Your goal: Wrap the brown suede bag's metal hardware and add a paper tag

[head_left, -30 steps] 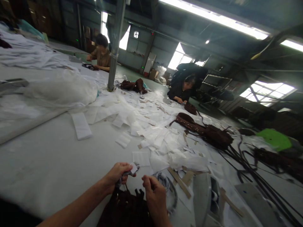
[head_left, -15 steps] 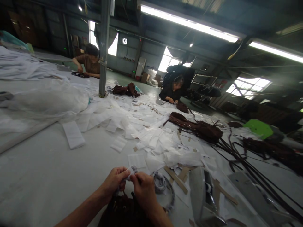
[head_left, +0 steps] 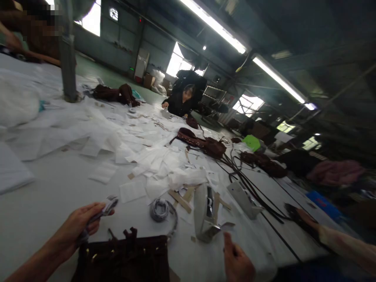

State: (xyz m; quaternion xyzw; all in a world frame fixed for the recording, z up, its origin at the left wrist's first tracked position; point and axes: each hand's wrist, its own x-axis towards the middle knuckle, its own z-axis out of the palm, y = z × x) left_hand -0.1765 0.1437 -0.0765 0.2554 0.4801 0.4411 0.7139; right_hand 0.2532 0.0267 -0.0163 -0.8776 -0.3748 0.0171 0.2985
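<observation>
My left hand (head_left: 85,223) is closed around a greyish-white strip (head_left: 110,204), whose looped end sticks out past the fingers. Below it lies a dark brown bag (head_left: 126,258) with gold-coloured eyelets and knotted ties along its top edge. My right hand (head_left: 236,256) is just beside the cutting end of a grey tape dispenser (head_left: 202,213). Its index finger points up and the other fingers are partly curled; I see nothing held in it. A coil of grey-white patterned strip (head_left: 160,210) rests between my hands, its tail running down behind the bag.
White sheets (head_left: 158,164) and tan strips (head_left: 180,200) litter the table. A second dispenser (head_left: 245,199), brown bags (head_left: 202,143) and long dark straps (head_left: 246,180) lie to the right. Another person's arm (head_left: 340,241) reaches in there. A post (head_left: 68,70) stands at left; a co-worker (head_left: 186,98) sits opposite.
My hands were together on the strip; now they are apart. My right hand has let go and moved right to the dispenser. The view has turned right, bringing another person's arm in.
</observation>
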